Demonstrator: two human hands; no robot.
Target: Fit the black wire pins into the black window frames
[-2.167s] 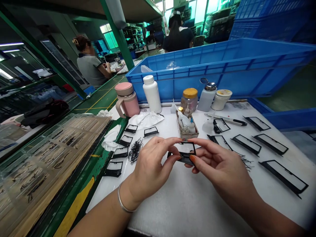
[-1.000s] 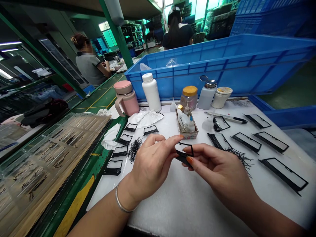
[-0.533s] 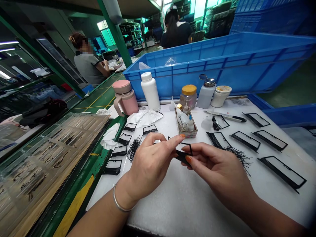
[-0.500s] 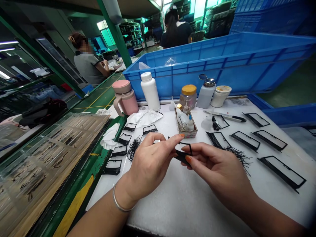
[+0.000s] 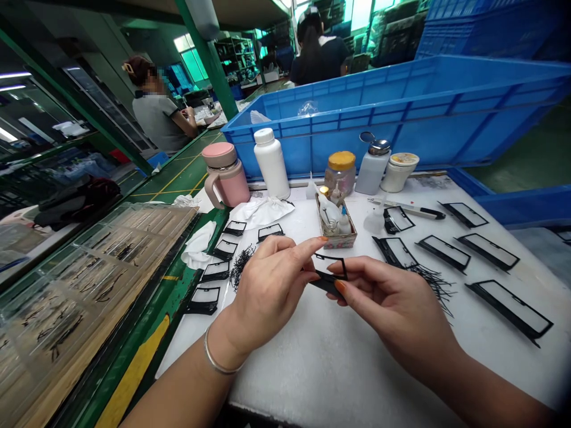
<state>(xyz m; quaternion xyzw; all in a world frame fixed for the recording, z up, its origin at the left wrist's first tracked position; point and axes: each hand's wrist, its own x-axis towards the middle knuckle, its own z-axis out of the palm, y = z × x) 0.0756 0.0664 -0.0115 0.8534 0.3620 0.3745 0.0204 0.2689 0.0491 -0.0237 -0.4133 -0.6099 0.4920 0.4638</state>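
Black plastic frame (image 5: 328,284) pinched in right hand (image 5: 392,300), left hand (image 5: 267,291) fingers parted against its edge.

Between the left hand (image 5: 270,291) and right hand (image 5: 397,303), a frame (image 5: 326,284) of matt black plastic (quite smooth); beyond them, a white plastic bottle (image 5: 270,160) and shiny metal pump (image 5: 379,144).

black frame (image 5: 328,282) partly behind hand (image 5: 392,297), forearms (image 5: 173,386) cut off

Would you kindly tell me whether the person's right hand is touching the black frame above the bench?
Touching: the head view shows the right hand pinching the black plastic frame between thumb and forefinger.
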